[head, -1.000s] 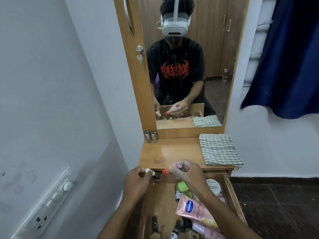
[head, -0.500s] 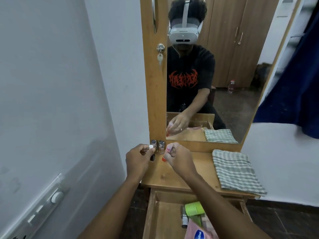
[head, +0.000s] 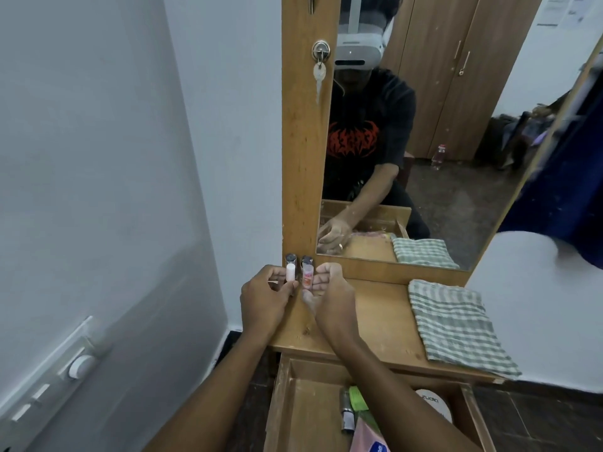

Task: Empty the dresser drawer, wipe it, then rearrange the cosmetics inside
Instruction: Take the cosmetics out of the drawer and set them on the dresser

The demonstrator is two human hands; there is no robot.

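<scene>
On the back left corner of the wooden dresser top (head: 375,321), my left hand (head: 266,300) pinches a small white bottle (head: 290,273). Beside it my right hand (head: 334,296) curls around a small pink-orange bottle (head: 306,278). Both bottles are upright, just in front of two dark-capped little bottles (head: 299,259) that stand against the mirror frame. Below, the open drawer (head: 282,406) holds a green item (head: 357,398), a small dark bottle (head: 347,414), a pink tube (head: 367,435) and a white round jar (head: 435,404); my right forearm hides part of it.
A folded green-checked cloth (head: 456,324) lies on the right half of the dresser top. The mirror (head: 424,141) rises behind, with a key (head: 319,71) hanging in the frame's lock. A white wall with a switch panel (head: 65,373) is close on the left.
Both hands lifted out of the drawer with the two small bottles and moved up and back to the rear left corner of the dresser top, next to the two bottles standing there.
</scene>
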